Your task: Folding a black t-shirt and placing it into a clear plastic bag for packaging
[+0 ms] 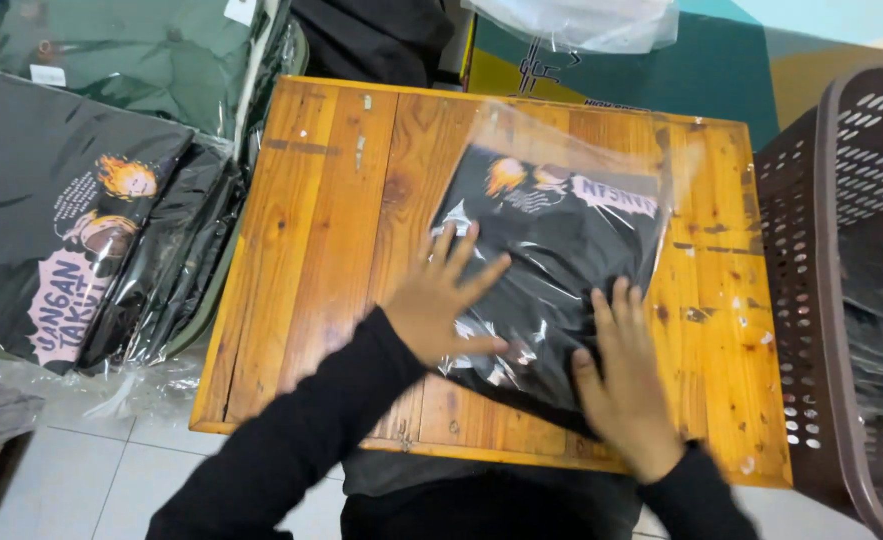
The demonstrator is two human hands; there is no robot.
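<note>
Both hands lie flat, fingers spread, on one folded black printed shirt in a clear plastic bag on the wooden slatted table: left hand, right hand, pinching nothing; one brown perforated plastic basket stands right

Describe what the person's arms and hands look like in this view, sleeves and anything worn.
Both arms wear long black sleeves reaching the wrists, plain with no visible markings. The left hand and right hand are bare: no gloves, and no rings, watch or bands can be made out.
</note>
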